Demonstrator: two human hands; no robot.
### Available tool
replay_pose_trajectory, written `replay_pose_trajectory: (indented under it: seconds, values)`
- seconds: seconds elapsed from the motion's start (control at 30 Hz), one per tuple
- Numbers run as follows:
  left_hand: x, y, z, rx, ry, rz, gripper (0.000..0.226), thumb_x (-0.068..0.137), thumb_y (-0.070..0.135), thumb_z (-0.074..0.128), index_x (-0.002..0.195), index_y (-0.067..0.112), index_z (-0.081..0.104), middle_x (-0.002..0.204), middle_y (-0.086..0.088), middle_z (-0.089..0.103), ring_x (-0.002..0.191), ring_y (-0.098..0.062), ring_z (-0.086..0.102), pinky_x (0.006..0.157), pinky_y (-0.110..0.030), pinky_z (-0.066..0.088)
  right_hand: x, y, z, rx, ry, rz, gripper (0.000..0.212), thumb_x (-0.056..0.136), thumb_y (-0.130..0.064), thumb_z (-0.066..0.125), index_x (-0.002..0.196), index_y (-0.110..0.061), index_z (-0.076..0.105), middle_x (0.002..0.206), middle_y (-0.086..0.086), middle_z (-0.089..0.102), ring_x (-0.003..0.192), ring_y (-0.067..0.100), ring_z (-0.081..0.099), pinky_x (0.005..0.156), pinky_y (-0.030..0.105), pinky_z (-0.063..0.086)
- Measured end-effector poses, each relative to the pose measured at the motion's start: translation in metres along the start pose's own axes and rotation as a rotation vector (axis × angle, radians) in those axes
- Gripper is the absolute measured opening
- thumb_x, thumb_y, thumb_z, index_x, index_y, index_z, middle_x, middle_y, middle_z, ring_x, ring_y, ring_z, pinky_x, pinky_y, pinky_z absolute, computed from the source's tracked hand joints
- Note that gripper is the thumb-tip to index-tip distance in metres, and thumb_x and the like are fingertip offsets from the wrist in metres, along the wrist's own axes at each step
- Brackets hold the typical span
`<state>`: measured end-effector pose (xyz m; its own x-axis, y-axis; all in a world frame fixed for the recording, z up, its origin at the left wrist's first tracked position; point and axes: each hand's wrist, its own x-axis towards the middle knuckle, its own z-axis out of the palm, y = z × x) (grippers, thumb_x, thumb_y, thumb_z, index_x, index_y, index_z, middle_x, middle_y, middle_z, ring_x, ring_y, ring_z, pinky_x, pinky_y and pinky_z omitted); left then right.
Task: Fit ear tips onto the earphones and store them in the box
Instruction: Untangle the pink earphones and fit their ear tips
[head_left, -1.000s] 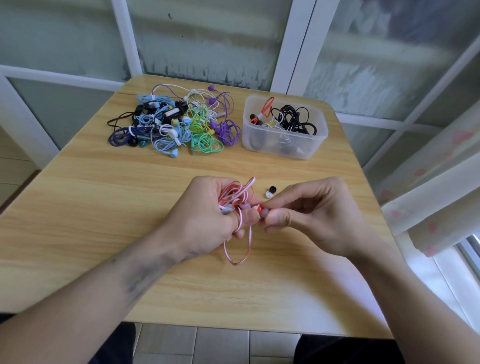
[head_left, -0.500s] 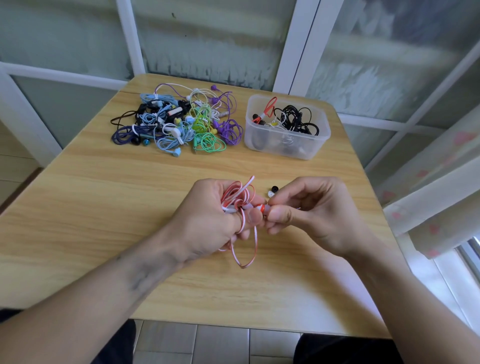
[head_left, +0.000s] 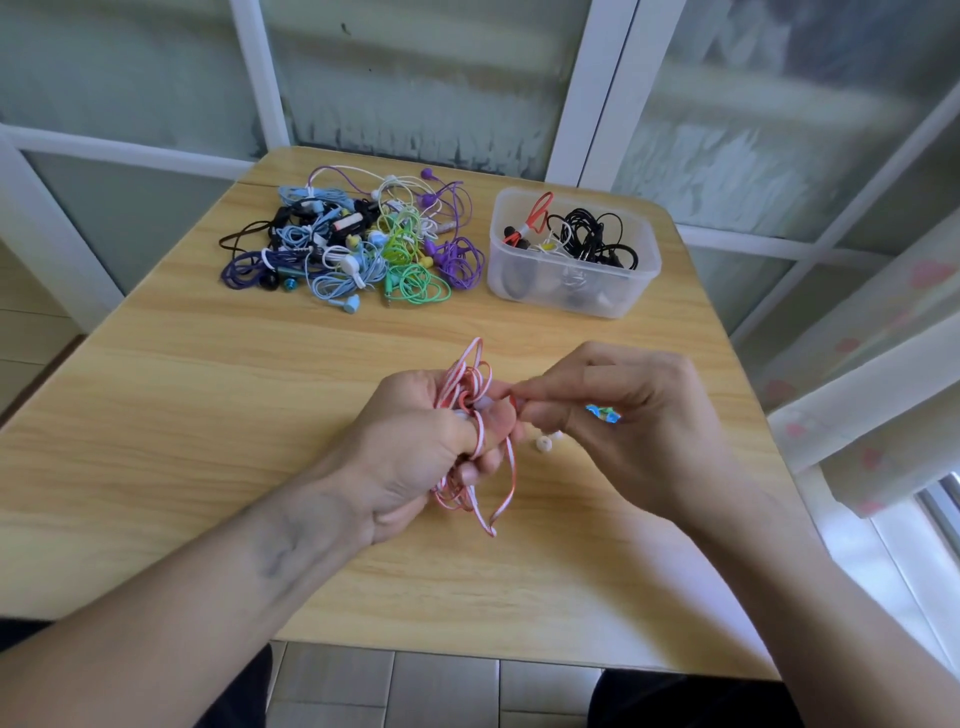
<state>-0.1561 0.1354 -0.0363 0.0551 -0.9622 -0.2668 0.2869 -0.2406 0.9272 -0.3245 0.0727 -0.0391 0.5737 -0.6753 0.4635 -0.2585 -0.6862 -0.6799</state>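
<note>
My left hand (head_left: 421, 452) grips a coiled pink-and-white earphone cable (head_left: 467, 384) over the middle of the table; loops stick out above the fist and hang below it. My right hand (head_left: 628, 421) pinches the red earbud end (head_left: 514, 402) right beside my left thumb. A small white ear tip (head_left: 543, 443) lies on the table just below where the hands meet. The clear plastic box (head_left: 623, 301) stands at the back right and holds black and red earphones.
A pile of several coloured earphones (head_left: 353, 244) lies at the back left of the wooden table (head_left: 208, 395). White window frames and glass close off the far side. A pale curtain (head_left: 883, 364) hangs at the right.
Both hands stayed together on the earbud. The black and white ear tips that lay above my right hand are now out of sight, and a white tip shows below the fingers.
</note>
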Motion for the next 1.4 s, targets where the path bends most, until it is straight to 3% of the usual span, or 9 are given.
replay_pose_trajectory:
  seconds: [0.17, 0.3, 0.43, 0.6, 0.73, 0.9, 1.1, 1.2, 1.4]
  values:
    - [0.002, 0.001, -0.002, 0.262, 0.124, 0.269, 0.011, 0.081, -0.005, 0.070, 0.080, 0.003, 0.063, 0.052, -0.003, 0.059, 0.037, -0.011, 0.046, 0.037, -0.018, 0.035, -0.003, -0.014, 0.010, 0.459, 0.103, 0.360, 0.016, 0.079, -0.013, 0.075, 0.093, -0.005, 0.078, 0.073, 0.009, 0.073, 0.059, 0.019, 0.061, 0.060, 0.033, 0.053]
    - [0.006, -0.007, -0.003, 0.558, 0.259, 0.502, 0.017, 0.074, 0.005, 0.079, 0.078, 0.014, 0.066, 0.063, 0.005, 0.068, 0.055, -0.014, 0.063, 0.053, -0.031, 0.055, -0.006, -0.016, 0.020, 0.689, 0.135, 0.595, 0.027, 0.071, -0.021, 0.076, 0.088, 0.000, 0.078, 0.070, 0.012, 0.069, 0.059, 0.014, 0.053, 0.057, 0.025, 0.045]
    - [0.009, -0.017, -0.006, 0.692, 0.330, 0.625, 0.029, 0.070, -0.005, 0.064, 0.081, 0.022, 0.060, 0.069, 0.003, 0.069, 0.069, -0.022, 0.070, 0.061, -0.040, 0.058, -0.006, -0.022, 0.025, 0.932, 0.060, 0.741, 0.032, 0.072, -0.019, 0.069, 0.091, 0.006, 0.074, 0.085, 0.015, 0.072, 0.058, 0.009, 0.047, 0.051, 0.018, 0.042]
    - [0.008, -0.010, -0.002, 0.561, 0.300, 0.522, 0.021, 0.077, -0.002, 0.074, 0.076, 0.017, 0.065, 0.061, 0.009, 0.067, 0.056, -0.005, 0.066, 0.055, -0.025, 0.054, -0.007, -0.020, 0.019, 0.631, 0.090, 0.607, 0.025, 0.079, -0.027, 0.071, 0.090, -0.006, 0.079, 0.067, 0.002, 0.065, 0.062, 0.014, 0.046, 0.059, 0.025, 0.045]
    - [0.006, -0.002, 0.001, 0.383, 0.187, 0.364, 0.016, 0.080, -0.005, 0.070, 0.080, 0.010, 0.066, 0.053, 0.010, 0.064, 0.042, -0.004, 0.054, 0.041, -0.015, 0.040, -0.004, -0.015, 0.007, 0.398, 0.058, 0.456, 0.017, 0.085, -0.013, 0.072, 0.101, -0.017, 0.076, 0.077, 0.008, 0.075, 0.063, 0.015, 0.065, 0.069, 0.039, 0.055]
    - [0.007, -0.003, 0.000, 0.305, 0.126, 0.266, 0.017, 0.086, -0.009, 0.061, 0.083, 0.007, 0.064, 0.050, 0.007, 0.062, 0.036, -0.004, 0.048, 0.036, -0.016, 0.035, -0.001, -0.012, 0.003, 0.357, 0.053, 0.337, 0.018, 0.081, -0.005, 0.074, 0.093, -0.018, 0.074, 0.082, 0.005, 0.077, 0.067, 0.020, 0.072, 0.069, 0.032, 0.060]
    - [0.006, -0.005, 0.000, 0.267, 0.102, 0.178, 0.017, 0.084, -0.007, 0.063, 0.085, 0.009, 0.066, 0.059, -0.007, 0.064, 0.038, -0.011, 0.047, 0.038, -0.018, 0.033, 0.000, -0.007, 0.000, 0.354, 0.024, 0.297, 0.009, 0.075, -0.014, 0.077, 0.084, -0.014, 0.076, 0.075, 0.007, 0.075, 0.062, 0.030, 0.069, 0.065, 0.040, 0.060]
    - [0.006, -0.006, -0.001, 0.289, 0.100, 0.206, 0.017, 0.084, -0.006, 0.066, 0.081, 0.011, 0.065, 0.052, -0.001, 0.061, 0.036, -0.008, 0.046, 0.037, -0.016, 0.033, -0.001, -0.006, 0.003, 0.385, 0.050, 0.327, 0.008, 0.072, -0.016, 0.078, 0.079, -0.016, 0.076, 0.073, 0.013, 0.075, 0.060, 0.036, 0.067, 0.063, 0.039, 0.059]
    - [0.011, -0.006, -0.003, 0.435, 0.123, 0.384, 0.017, 0.075, -0.003, 0.077, 0.080, 0.010, 0.066, 0.051, 0.007, 0.061, 0.042, -0.008, 0.053, 0.043, -0.019, 0.042, 0.000, -0.004, 0.006, 0.545, 0.051, 0.458, 0.022, 0.071, -0.015, 0.078, 0.084, 0.002, 0.074, 0.064, 0.013, 0.070, 0.054, 0.018, 0.060, 0.055, 0.025, 0.051]
